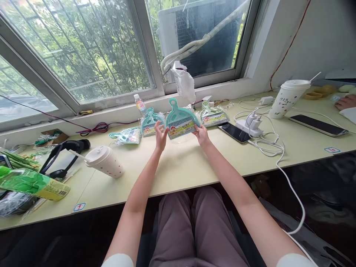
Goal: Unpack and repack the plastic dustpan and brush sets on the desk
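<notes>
Both of my hands hold up a teal mini dustpan-and-brush set (180,119) in clear wrapping, a little above the pale desk (194,163). My left hand (161,136) grips its left edge and my right hand (201,134) grips its right edge. More wrapped sets lie behind it: one (151,121) just left, one (213,115) to the right, and one flat (126,135) further left.
A lidded paper cup with a straw (105,161) lies on its side at left, near black headphones (65,155) and green packets (30,184). A phone (234,132), a white charger with cables (252,124), a tall cup (287,98) and a second phone (317,125) sit right. Another person's hand (345,101) rests far right.
</notes>
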A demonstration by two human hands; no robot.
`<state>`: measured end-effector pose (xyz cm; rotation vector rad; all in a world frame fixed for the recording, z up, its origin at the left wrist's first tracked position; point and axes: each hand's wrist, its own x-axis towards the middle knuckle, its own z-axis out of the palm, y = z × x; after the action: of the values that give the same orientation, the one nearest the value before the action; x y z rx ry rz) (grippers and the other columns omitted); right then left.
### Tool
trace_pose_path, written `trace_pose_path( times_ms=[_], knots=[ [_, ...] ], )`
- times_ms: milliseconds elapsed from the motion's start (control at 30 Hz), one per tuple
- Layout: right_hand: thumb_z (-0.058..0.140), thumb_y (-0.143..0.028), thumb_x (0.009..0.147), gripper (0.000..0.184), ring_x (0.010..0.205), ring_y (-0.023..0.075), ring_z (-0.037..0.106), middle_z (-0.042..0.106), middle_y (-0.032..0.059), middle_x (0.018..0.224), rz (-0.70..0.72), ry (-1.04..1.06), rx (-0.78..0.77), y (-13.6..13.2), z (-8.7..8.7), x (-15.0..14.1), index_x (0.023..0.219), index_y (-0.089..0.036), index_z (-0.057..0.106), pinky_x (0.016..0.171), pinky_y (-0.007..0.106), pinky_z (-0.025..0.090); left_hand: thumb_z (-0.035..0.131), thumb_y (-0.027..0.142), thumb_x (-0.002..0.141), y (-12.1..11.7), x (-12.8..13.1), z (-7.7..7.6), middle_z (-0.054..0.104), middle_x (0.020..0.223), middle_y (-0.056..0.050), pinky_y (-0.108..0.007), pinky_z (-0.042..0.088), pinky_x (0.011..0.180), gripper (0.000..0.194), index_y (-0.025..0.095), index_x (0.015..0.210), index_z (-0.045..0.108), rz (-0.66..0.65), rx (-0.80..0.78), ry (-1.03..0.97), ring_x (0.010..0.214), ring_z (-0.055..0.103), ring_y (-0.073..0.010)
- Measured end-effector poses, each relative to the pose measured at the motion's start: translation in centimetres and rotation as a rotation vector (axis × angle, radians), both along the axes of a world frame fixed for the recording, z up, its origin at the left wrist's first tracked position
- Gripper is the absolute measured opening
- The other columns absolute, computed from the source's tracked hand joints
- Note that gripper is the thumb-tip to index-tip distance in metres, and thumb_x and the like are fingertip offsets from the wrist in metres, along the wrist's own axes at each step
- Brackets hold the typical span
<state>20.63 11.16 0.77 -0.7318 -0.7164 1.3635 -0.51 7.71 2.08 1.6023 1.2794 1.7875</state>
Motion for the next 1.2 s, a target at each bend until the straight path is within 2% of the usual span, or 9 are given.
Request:
trace_pose_path(
  times_ms=[100,200,367,500,733,933,1000,1100,1200],
  knots=[
    [0.073,-0.022,0.074,0.013,0.075,0.0139,0.069,0.072,-0.0011,0.079,0.063,-0.059,0.025,0.3,-0.6,-0.6,0.084,-0.022,0.065,0.08,0.031,0.059,0.081,0.053,0.07,1.7,-0.7,-0.2,0.072,0.111,-0.012,-0.042,0.053,0.098,0.053,0.018,0.107,0.067,-0.32,-0.344,-0.222,0.112,0.067,-0.0305],
    [0.078,-0.031,0.072,0.023,0.08,0.0184,0.069,0.071,0.0026,0.081,0.13,-0.195,-0.009,0.5,-1.5,-1.3,0.088,-0.021,0.064,0.079,0.036,0.06,0.085,0.041,0.067,2.6,-1.3,-1.8,0.075,0.087,-0.008,-0.039,0.058,0.087,0.039,0.017,0.092,0.067,-0.307,-0.49,-0.49,0.088,0.073,-0.0258],
    [0.075,-0.04,0.076,0.043,0.106,0.0215,0.064,0.067,0.0094,0.114,-0.17,-0.539,0.111,0.2,-2.3,-1.8,0.111,-0.022,0.06,0.091,0.038,0.055,0.084,0.032,0.069,2.4,-1.8,-3.6,0.076,0.084,-0.005,-0.034,0.06,0.079,0.035,0.017,0.095,0.067,-0.259,-0.449,-0.629,0.08,0.073,-0.0211],
    [0.057,-0.043,0.09,0.025,0.098,0.0209,0.062,0.069,0.0096,0.102,-0.346,-0.814,0.364,-0.2,-2.1,-1.2,0.086,-0.02,0.065,0.097,0.037,0.049,0.083,0.029,0.073,2.4,-1.3,-3.5,0.077,0.088,-0.003,-0.028,0.058,0.079,0.038,0.018,0.106,0.068,-0.213,-0.37,-0.694,0.085,0.073,-0.018],
    [0.063,-0.061,0.082,0.042,0.075,0.0189,0.065,0.069,0.0049,0.071,0.073,-0.832,0.234,-1.0,-1.8,-1.4,0.073,-0.02,0.064,0.072,0.029,0.05,0.082,0.027,0.076,2.2,-0.9,-3.2,0.077,0.096,-0.004,-0.026,0.058,0.082,0.041,0.018,0.113,0.067,-0.243,-0.361,-0.798,0.088,0.073,-0.0166],
    [0.072,-0.054,0.076,0.037,0.066,0.0149,0.063,0.072,0.0043,0.072,0.065,-0.682,0.053,-0.8,-1.5,-1.5,0.08,-0.018,0.063,0.058,0.024,0.047,0.076,0.039,0.083,2.1,-0.8,-3.0,0.075,0.109,-0.005,-0.03,0.059,0.092,0.038,0.023,0.117,0.066,-0.289,-0.377,-0.843,0.106,0.071,-0.0193],
    [0.07,-0.048,0.08,0.032,0.062,0.0132,0.062,0.072,0.0054,0.076,-0.046,-0.594,-0.024,-0.4,-1.0,-0.7,0.08,-0.018,0.061,0.054,0.023,0.045,0.073,0.04,0.086,2.1,-0.7,-2.8,0.073,0.115,-0.005,-0.03,0.057,0.096,0.037,0.023,0.118,0.066,-0.261,-0.336,-0.898,0.111,0.069,-0.0185],
    [0.05,-0.039,0.094,0.022,0.065,0.0118,0.064,0.073,0.0079,0.093,-0.476,-0.394,-0.087,0.3,-0.6,1.1,0.093,-0.018,0.059,0.055,0.023,0.046,0.072,0.039,0.087,2.0,-0.9,-2.4,0.07,0.125,-0.005,-0.029,0.054,0.101,0.04,0.025,0.124,0.063,-0.235,-0.281,-0.973,0.116,0.067,-0.0171],
    [0.025,-0.034,0.1,0.035,0.081,0.0115,0.069,0.066,0.0091,0.12,-0.722,-0.24,-0.147,0.6,-0.7,2.3,0.119,-0.023,0.052,0.063,0.023,0.052,0.074,0.037,0.086,1.9,-1.1,-2.5,0.069,0.126,-0.005,-0.028,0.053,0.102,0.048,0.027,0.13,0.06,-0.219,-0.282,-1.006,0.115,0.067,-0.0161]
  ],
)
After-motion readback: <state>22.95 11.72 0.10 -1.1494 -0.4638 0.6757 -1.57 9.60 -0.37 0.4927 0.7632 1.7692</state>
